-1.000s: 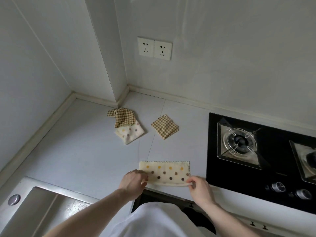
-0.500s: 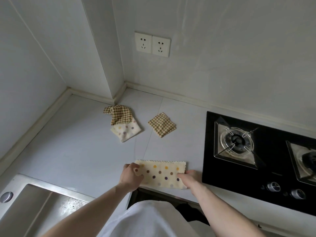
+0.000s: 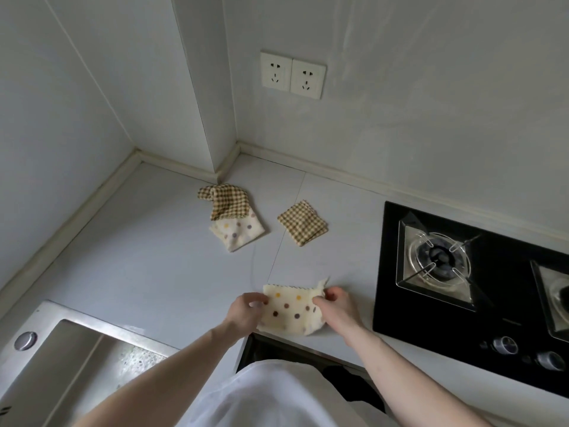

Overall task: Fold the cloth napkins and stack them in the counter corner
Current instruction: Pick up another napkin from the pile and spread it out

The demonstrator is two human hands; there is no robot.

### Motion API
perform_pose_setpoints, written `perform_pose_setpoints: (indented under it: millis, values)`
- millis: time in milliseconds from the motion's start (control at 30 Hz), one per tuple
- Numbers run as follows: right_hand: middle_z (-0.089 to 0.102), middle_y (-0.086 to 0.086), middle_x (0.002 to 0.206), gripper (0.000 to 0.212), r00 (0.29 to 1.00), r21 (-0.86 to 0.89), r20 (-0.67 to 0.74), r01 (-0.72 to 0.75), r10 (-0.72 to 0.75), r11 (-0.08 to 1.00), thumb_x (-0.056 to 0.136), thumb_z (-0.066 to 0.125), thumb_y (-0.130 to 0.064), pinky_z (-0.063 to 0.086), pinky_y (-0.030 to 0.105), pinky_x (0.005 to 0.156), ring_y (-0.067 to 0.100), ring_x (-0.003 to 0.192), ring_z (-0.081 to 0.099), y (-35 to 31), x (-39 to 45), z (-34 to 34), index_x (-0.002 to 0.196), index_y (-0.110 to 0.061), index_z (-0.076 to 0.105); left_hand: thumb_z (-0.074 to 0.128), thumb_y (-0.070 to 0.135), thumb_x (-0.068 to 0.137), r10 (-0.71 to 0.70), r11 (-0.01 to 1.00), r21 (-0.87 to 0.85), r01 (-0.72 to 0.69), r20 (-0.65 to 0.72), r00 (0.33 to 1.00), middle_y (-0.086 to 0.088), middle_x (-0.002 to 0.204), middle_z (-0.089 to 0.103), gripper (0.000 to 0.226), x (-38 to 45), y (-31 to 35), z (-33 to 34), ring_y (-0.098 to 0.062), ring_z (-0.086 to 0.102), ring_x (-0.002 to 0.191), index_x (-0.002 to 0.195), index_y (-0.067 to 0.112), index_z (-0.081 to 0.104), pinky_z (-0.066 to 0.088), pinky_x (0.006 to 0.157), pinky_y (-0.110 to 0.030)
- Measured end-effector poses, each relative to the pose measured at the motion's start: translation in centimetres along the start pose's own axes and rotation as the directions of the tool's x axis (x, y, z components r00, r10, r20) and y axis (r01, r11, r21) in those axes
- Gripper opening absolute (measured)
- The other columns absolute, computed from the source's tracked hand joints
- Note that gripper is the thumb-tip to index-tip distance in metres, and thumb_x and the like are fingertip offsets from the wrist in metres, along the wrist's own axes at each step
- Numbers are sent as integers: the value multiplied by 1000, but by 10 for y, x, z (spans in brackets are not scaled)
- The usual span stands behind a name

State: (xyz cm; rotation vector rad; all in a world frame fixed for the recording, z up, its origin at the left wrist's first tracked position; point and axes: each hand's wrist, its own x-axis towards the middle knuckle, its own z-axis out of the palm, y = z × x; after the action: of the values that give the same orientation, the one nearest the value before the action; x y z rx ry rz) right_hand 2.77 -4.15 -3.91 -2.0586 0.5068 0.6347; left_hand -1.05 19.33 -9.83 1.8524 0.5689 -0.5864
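Near edge of worktop (image 3: 154,257): dotted napkin (image 3: 291,312), cream with brown, yellow and purple spots, partly folded, right end turned up and over toward the left. Left hand (image 3: 246,311) pinching the napkin's left edge, fingers curled onto the cloth. Right hand (image 3: 335,306) gripping the folded-over right end, thumb and fingertips curled round the fabric, one corner sticking up just above the fingers

Farther back, near the wall corner: crumpled checked napkin (image 3: 226,201) lying partly over a second dotted napkin (image 3: 238,234), the two touching. Just right of these, apart from them: folded checked napkin (image 3: 303,223), a small neat square set diagonally

Far right: black hob (image 3: 400,303) sunk into the worktop, one burner in full view, another cut off by the frame, two knobs on its near edge. Near left: steel sink (image 3: 92,362), wet inside. On the far wall above the corner: double socket (image 3: 292,74). Bottom centre: white garment of the person, both bare forearms reaching forward from it
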Motion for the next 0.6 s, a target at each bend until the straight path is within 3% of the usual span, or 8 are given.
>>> perform_pose_setpoints:
  millis: [133, 233, 333, 400, 500, 600]
  values:
    - [71, -6, 90, 15, 996, -89, 88, 38, -30, 995, 89, 68, -30, 42, 20, 53, 8, 77, 66, -18, 0, 33, 101, -21, 66, 47, 2, 85, -20, 994, -104, 26, 52, 998, -3, 112, 73, 44, -1, -5, -8, -22, 71, 96, 110, 25, 75, 63, 82, -35]
    - [71, -4, 99, 15, 994, -153, 96, 60, -45, 986, 89, 68, -30, 44, 21, 57, 12, 83, 66, -24, 4, 54, 101, -22, 67, 50, 2, 84, -3, 997, -78, 8, 72, 997, 2, 116, 72, 46, -3, -2, -10, -18, 69, 104, 117, 23, 72, 60, 88, -31]
    - [71, 5, 107, 14, 988, -121, 149, 60, -42, 991, 92, 68, -23, 57, 24, 53, 19, 84, 71, -24, 9, 73, 105, -18, 72, 54, 2, 84, 9, 998, -56, -5, 70, 997, 4, 117, 70, 43, -5, -2, -14, -18, 67, 110, 120, 20, 70, 57, 95, -32]
    - [71, 3, 107, 20, 978, -119, 205, 57, -32, 991, 94, 66, -22, 60, 24, 55, 21, 86, 73, -25, 9, 81, 113, -17, 73, 53, 1, 86, 17, 998, -56, -13, 63, 998, 3, 117, 70, 42, -7, -2, -15, -18, 67, 111, 120, 18, 69, 58, 90, -29]
    - [68, 1, 108, 26, 965, -81, 262, 27, -4, 996, 92, 66, -20, 64, 38, 82, 23, 95, 72, -21, 11, 82, 118, -19, 71, 51, 1, 89, 6, 1000, -31, -4, 41, 999, -1, 120, 68, 40, -5, 2, -16, -19, 67, 108, 124, 13, 67, 56, 70, -15]
    - [69, -7, 105, 15, 973, -101, 231, 44, -20, 994, 86, 65, -29, 62, 45, 86, 20, 91, 72, -4, 17, 74, 99, -33, 70, 59, 17, 90, 43, 984, 173, -37, -32, 999, -1, 128, 65, 40, 5, 9, -15, -22, 63, 117, 130, 16, 61, 52, 95, -28]
